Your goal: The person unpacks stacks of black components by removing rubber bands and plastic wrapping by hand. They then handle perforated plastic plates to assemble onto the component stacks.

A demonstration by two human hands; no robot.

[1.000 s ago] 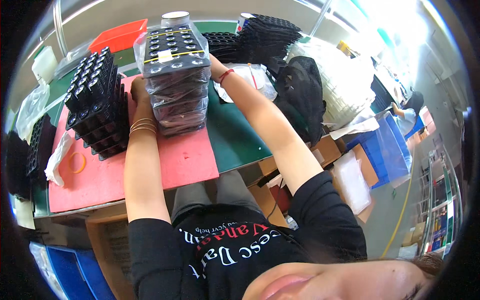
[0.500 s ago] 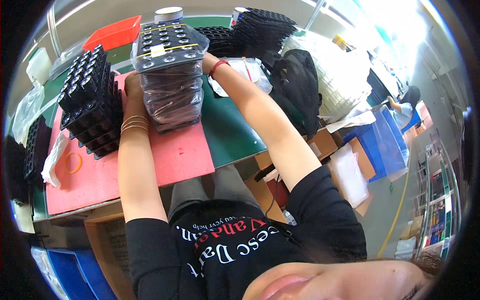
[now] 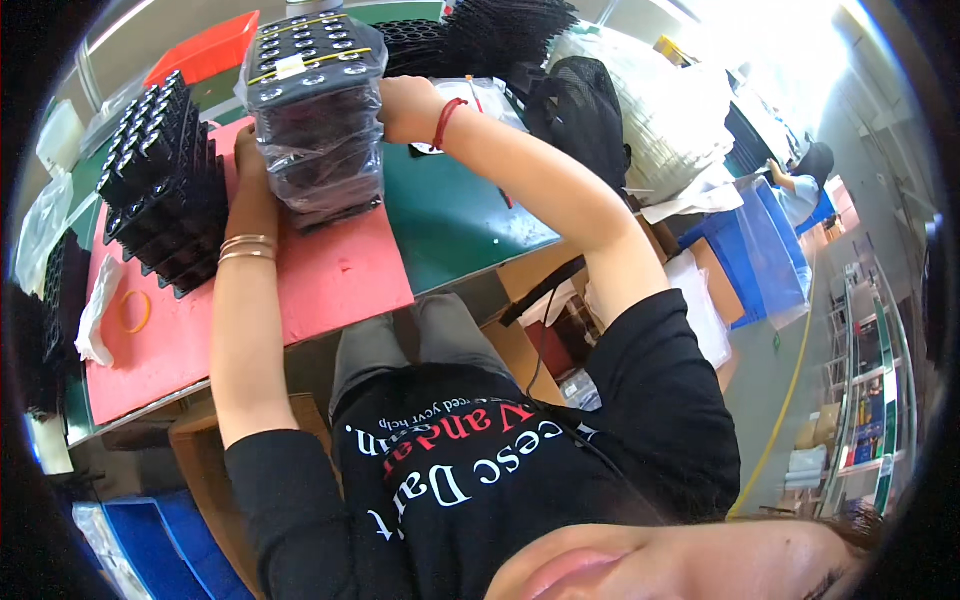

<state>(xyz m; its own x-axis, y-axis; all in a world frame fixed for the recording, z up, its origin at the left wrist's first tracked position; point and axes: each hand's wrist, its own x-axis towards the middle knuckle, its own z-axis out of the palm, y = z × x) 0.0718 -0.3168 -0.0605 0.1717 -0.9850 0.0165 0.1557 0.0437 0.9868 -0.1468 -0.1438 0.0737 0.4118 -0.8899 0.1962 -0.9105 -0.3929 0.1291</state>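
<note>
A tall stack of black trays in a clear plastic bag (image 3: 325,160) stands on a pink mat (image 3: 335,270). Round silvery parts sit in its top tray, crossed by yellow bands and bearing a small white label. My left hand (image 3: 247,150) is at the left side of the stack, its fingers hidden behind the plastic. On the opposite side, my right hand (image 3: 408,108) is closed against the bag, fingers curled at its edge. Just left of my left forearm is an unbagged stack of black trays (image 3: 165,200) with similar silvery parts.
An orange ring-shaped band (image 3: 135,312) and a crumpled white cloth (image 3: 98,312) lie on the mat's left. Behind are a red bin (image 3: 205,48) and more black trays (image 3: 505,38). A black mesh bag (image 3: 578,115) and white stacked sheets (image 3: 665,110) stand right. Another person (image 3: 803,185) is farther off.
My right hand has come out from behind the bagged stack to its right side, with the elbow swung outward. The view has shifted a little. My left hand stays beside the stack.
</note>
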